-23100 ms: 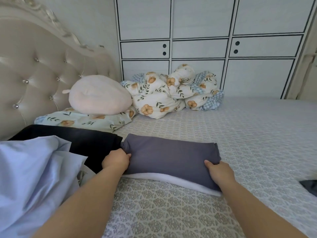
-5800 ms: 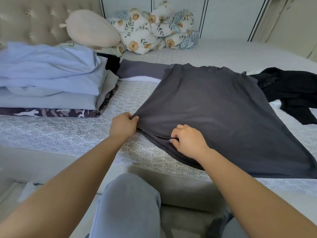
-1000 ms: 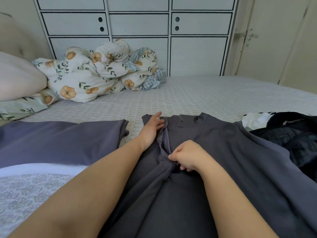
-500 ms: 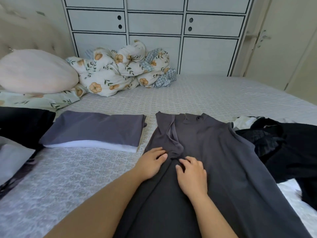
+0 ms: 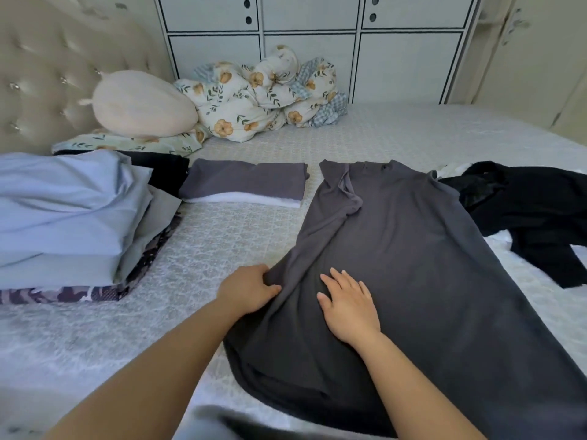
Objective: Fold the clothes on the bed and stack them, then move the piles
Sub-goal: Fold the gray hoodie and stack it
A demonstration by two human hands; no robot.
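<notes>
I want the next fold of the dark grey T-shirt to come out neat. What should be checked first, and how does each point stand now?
1. Left side folded in over the dark grey T-shirt: ok.
2. Left hand grips that folded edge: ok.
3. Right hand lies flat on the cloth, holding it down: ok.
4. Right sleeve laid flat: cannot tell, the crumpled black garment lies at that side.
5. Hem end smooth: not ok, it bunches near the bed edge.
6. Folded grey-and-white pile apart from the shirt: ok.
</notes>
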